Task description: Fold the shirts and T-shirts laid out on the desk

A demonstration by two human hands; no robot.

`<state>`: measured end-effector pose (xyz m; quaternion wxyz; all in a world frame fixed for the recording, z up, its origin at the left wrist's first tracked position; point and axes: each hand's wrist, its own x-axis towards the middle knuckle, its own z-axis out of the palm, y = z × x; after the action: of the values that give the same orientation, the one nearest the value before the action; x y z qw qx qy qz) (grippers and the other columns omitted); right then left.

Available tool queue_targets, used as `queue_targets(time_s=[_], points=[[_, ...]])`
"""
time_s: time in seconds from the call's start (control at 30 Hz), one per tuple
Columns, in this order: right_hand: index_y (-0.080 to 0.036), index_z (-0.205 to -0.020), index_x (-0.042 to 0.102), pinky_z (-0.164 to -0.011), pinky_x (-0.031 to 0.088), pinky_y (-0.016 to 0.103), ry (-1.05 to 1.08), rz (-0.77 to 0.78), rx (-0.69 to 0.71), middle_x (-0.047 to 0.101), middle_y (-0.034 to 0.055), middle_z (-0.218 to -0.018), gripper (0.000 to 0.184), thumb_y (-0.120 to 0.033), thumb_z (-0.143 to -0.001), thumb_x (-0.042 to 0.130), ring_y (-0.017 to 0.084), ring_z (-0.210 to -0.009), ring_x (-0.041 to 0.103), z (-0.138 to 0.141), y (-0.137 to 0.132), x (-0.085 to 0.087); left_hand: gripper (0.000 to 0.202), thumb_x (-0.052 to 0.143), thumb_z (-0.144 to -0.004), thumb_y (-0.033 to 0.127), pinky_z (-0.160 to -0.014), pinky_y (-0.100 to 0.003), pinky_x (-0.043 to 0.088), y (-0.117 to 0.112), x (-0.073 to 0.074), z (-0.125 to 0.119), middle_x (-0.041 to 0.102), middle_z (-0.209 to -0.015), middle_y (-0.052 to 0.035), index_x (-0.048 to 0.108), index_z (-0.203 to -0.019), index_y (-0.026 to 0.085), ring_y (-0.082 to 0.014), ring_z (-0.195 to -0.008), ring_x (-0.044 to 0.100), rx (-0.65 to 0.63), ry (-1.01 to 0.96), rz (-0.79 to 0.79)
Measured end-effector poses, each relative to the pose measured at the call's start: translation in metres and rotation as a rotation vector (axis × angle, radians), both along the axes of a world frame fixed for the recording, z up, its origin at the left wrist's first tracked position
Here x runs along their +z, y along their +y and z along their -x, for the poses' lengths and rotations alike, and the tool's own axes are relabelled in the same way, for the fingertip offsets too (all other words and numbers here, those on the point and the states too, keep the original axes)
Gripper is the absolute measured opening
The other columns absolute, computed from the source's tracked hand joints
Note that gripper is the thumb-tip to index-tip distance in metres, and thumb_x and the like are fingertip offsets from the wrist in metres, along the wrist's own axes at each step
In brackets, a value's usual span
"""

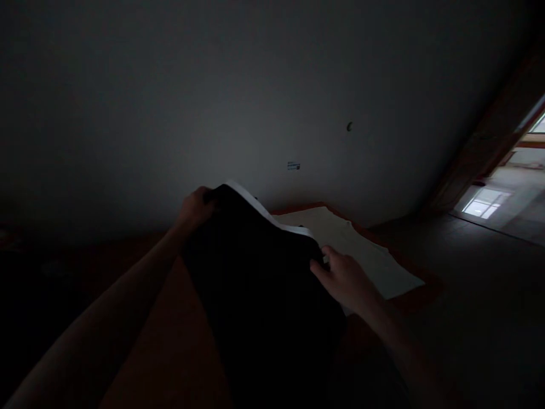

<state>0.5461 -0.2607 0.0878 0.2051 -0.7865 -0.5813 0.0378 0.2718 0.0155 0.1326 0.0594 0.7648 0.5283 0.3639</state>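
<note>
A black piece of clothing with a white band along its top edge [264,284] hangs between my two hands, and the dim light hides its exact kind. At its upper left corner, my left hand [197,207] is closed on the fabric. My right hand [340,275] pinches the upper right edge between thumb and fingers. The white band sags a little between the two grips. Behind the garment, a white cloth [361,250] lies spread flat on a reddish-brown table [170,346], partly hidden by the black fabric and my right hand.
A pale wall [213,102] rises directly behind the table, with a small label [293,166] and a small round fitting [349,126] on it. To the right is a brown door frame [481,136], with a bright shiny floor [506,199] beyond. The far left is very dark.
</note>
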Motion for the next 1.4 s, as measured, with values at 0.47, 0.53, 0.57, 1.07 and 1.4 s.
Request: queue_targets(time_s=[0.47, 0.53, 0.57, 1.07, 1.4], points=[[-0.013, -0.107, 0.072, -0.075, 0.049, 0.041, -0.342, 0.377, -0.348, 0.072, 0.022, -0.106, 0.04, -0.045, -0.093, 0.053, 0.034, -0.097, 0.07, -0.141, 0.0, -0.06, 0.028, 0.055, -0.096, 0.031, -0.116, -0.046, 0.041, -0.1, -0.096, -0.085, 0.054, -0.148, -0.0122, 0.066, -0.12, 0.021, -0.0265, -0.138, 0.05, -0.98, 0.266, 0.097], [-0.014, -0.111, 0.071, -0.081, 0.049, 0.041, -0.317, 0.32, -0.224, 0.07, 0.0195, -0.11, 0.039, -0.044, -0.094, 0.052, 0.033, -0.101, 0.068, -0.111, 0.009, -0.075, 0.03, 0.05, -0.098, 0.029, -0.114, -0.046, 0.043, -0.12, -0.125, -0.041, 0.056, -0.147, -0.0127, 0.066, -0.122, 0.021, -0.0276, -0.138, 0.051, -0.941, 0.381, 0.155], [-0.015, -0.117, 0.069, -0.085, 0.049, 0.041, -0.305, 0.264, -0.16, 0.069, 0.0191, -0.115, 0.041, -0.044, -0.095, 0.05, 0.032, -0.105, 0.067, -0.096, 0.014, -0.083, 0.031, 0.047, -0.099, 0.029, -0.112, -0.045, 0.045, -0.128, -0.137, -0.019, 0.058, -0.144, -0.0116, 0.067, -0.122, 0.022, -0.0268, -0.135, 0.054, -0.878, 0.387, 0.17], [-0.016, -0.119, 0.067, -0.102, 0.042, 0.05, -0.334, 0.106, 0.123, 0.061, 0.0196, -0.134, 0.038, -0.038, -0.094, 0.048, 0.033, -0.124, 0.058, 0.05, 0.08, -0.115, 0.024, 0.044, -0.097, 0.027, -0.084, -0.035, 0.057, -0.154, -0.169, 0.174, 0.069, -0.099, -0.0105, 0.066, -0.103, 0.021, -0.0221, -0.091, 0.067, -0.235, 0.164, 0.104], [-0.022, -0.086, 0.062, -0.076, 0.044, 0.032, -0.115, -0.147, 0.428, 0.069, 0.0075, -0.089, 0.024, -0.034, -0.097, 0.043, 0.022, -0.082, 0.066, 0.184, 0.117, -0.136, 0.023, 0.047, -0.093, 0.021, -0.087, -0.037, 0.055, -0.146, -0.17, 0.175, 0.068, -0.108, -0.0116, 0.061, -0.111, 0.022, -0.0235, -0.097, 0.067, -0.22, 0.091, 0.162]])
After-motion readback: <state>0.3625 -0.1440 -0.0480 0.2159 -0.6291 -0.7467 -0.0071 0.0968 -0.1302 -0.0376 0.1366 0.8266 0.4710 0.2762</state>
